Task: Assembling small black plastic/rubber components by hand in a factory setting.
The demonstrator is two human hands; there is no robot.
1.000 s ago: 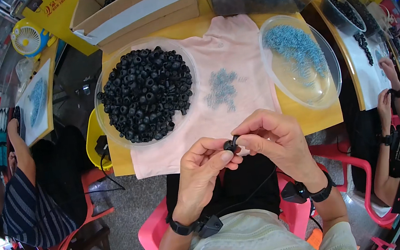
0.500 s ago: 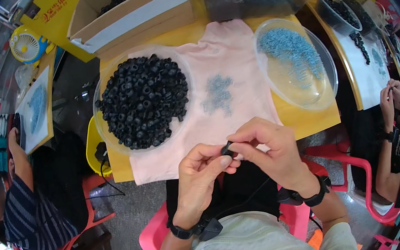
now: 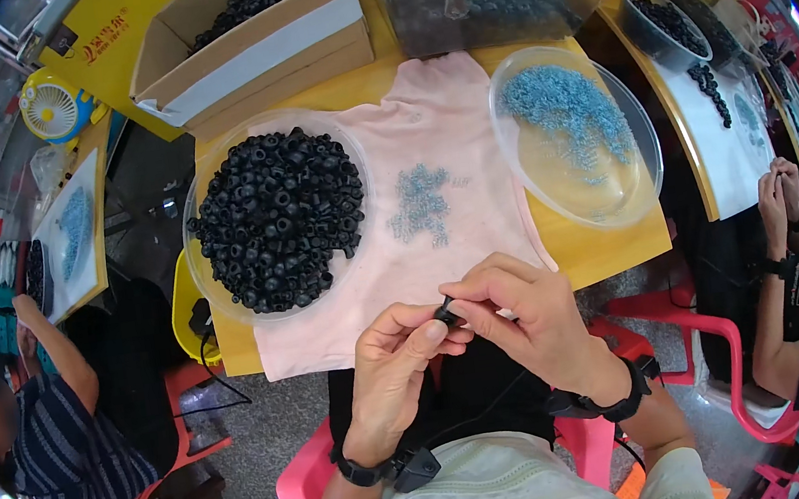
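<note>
Just off the near edge of the bench, above my lap, I am watching both hands meeting around one small black ring (image 3: 446, 312). The left hand (image 3: 397, 366) is closing thumb and forefinger on its left side, the right hand (image 3: 522, 322) is pinching it from the right, and the fingertips of the two are almost touching, so both grips are nearly closed on the piece. The ring is too small and too covered for me to tell which way its hole is facing or how its axis is lying. Both forearms are coming up from the lower edge, wrists bent inward, a black wristband on each. On the bench, a pink cloth (image 3: 468, 155) is covering the middle; a clear dish of black rings (image 3: 277, 220) is sitting at its left, a loose scatter of small blue parts (image 3: 419, 204) is lying at the cloth's centre, and a clear dish of blue parts (image 3: 574, 131) is resting towards the right edge.
</note>
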